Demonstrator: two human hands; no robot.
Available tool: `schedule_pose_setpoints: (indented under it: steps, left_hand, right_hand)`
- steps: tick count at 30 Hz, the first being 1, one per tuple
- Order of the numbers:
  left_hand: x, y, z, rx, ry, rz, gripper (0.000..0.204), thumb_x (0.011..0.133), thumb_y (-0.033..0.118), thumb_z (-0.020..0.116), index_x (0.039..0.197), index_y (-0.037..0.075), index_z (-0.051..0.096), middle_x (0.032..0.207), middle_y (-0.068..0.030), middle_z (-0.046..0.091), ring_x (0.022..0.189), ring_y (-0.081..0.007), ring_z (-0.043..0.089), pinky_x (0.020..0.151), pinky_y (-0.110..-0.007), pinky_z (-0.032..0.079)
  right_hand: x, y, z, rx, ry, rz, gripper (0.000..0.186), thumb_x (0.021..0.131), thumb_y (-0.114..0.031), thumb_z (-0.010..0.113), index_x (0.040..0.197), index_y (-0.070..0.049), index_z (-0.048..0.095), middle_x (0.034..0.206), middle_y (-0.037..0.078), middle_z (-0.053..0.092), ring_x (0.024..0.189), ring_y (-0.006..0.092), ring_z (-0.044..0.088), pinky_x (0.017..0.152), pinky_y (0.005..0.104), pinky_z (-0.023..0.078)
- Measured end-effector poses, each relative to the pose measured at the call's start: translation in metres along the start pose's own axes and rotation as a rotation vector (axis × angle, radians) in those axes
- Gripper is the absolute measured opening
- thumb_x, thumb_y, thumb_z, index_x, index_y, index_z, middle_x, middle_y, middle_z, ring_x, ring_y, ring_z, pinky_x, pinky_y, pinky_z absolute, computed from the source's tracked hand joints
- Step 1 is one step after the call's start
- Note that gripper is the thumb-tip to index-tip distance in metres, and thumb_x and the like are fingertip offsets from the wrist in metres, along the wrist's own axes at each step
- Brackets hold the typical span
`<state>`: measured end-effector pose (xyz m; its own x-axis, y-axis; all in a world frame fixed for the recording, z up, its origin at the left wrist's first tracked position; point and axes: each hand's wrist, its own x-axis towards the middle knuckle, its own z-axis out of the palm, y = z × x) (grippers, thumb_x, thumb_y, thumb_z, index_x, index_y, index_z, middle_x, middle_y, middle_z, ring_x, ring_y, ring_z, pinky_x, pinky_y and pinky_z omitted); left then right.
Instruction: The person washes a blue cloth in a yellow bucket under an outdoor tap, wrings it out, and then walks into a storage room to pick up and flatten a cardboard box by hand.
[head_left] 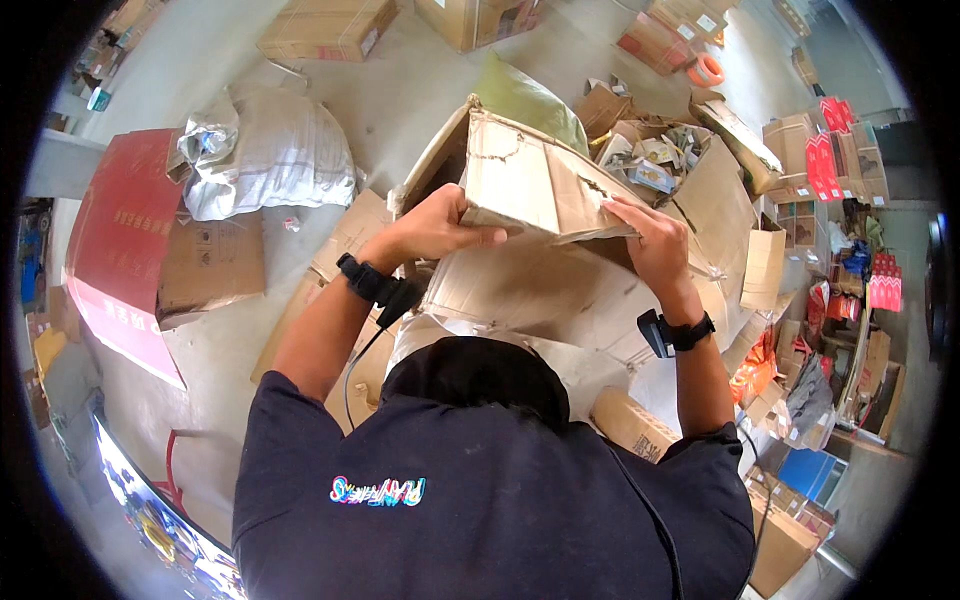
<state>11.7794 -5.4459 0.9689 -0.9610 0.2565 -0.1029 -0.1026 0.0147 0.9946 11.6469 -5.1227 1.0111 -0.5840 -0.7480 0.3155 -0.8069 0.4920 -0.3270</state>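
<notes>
A worn brown cardboard box [515, 185] stands tilted in front of me, its flaps creased and torn along the edges. My left hand [440, 225] grips its near left edge, the thumb stretched along the lower rim and the fingers partly hidden behind the board. On the other side, my right hand [650, 235] holds the right end of the same panel, fingertips bent over its torn edge. Below both hands spreads a wide, scuffed cardboard panel [530, 285]; I cannot tell whether it belongs to the same box. Each wrist carries a black strapped device.
Beyond my right hand, an open carton [715, 185] holds mixed scraps. A silver-white sack [275, 150] and a red-sided carton [115, 235] lie to the left. Closed boxes [330, 28] stand farther off. Orange plastic [755, 370] and more cardboard crowd the right.
</notes>
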Motion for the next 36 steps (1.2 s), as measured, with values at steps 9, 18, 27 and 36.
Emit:
schedule_pose_setpoints:
  steps: [9, 18, 27, 36]
  left_hand:
    - [0.016, 0.005, 0.017, 0.126, 0.065, 0.095, 0.022, 0.094, 0.013, 0.078, 0.107, -0.004, 0.074, 0.085, -0.0064, 0.075, 0.076, -0.0089, 0.055, 0.071, -0.032, 0.050]
    - [0.028, 0.026, 0.048, 0.312, -0.056, 0.197, 0.021, 0.090, 0.015, 0.078, 0.102, -0.002, 0.074, 0.082, -0.0202, 0.071, 0.070, -0.0310, 0.060, 0.072, -0.038, 0.051]
    - [0.007, 0.016, 0.031, 0.247, -0.032, 0.069, 0.019, 0.086, 0.011, 0.076, 0.086, -0.005, 0.067, 0.065, -0.0186, 0.048, 0.063, -0.0117, 0.042, 0.057, -0.035, 0.042]
    - [-0.014, -0.047, -0.024, 0.150, 0.165, -0.015, 0.019, 0.091, 0.017, 0.078, 0.096, -0.002, 0.077, 0.073, -0.0019, 0.068, 0.068, -0.0070, 0.054, 0.061, -0.030, 0.045]
  right_hand:
    - [0.037, -0.045, -0.059, 0.339, -0.409, -0.011, 0.060, 0.078, 0.001, 0.069, 0.138, -0.006, 0.065, 0.153, 0.017, 0.054, 0.140, 0.0346, 0.052, 0.118, 0.0435, 0.040]
    - [0.115, -0.044, 0.015, 0.367, -0.378, -0.286, 0.032, 0.098, -0.029, 0.062, 0.090, -0.001, 0.073, 0.090, 0.018, 0.072, 0.095, 0.0378, 0.068, 0.089, 0.0439, 0.052]
    - [0.126, -0.073, 0.003, 0.100, -0.755, -0.476, 0.063, 0.074, -0.064, 0.083, 0.085, -0.002, 0.080, 0.077, 0.017, 0.070, 0.084, 0.0344, 0.064, 0.083, 0.0404, 0.051]
    - [0.116, -0.049, -0.046, 0.375, -0.596, -0.406, 0.046, 0.075, -0.022, 0.087, 0.058, -0.005, 0.048, 0.062, 0.008, 0.052, 0.070, 0.0296, 0.053, 0.079, 0.0378, 0.048]
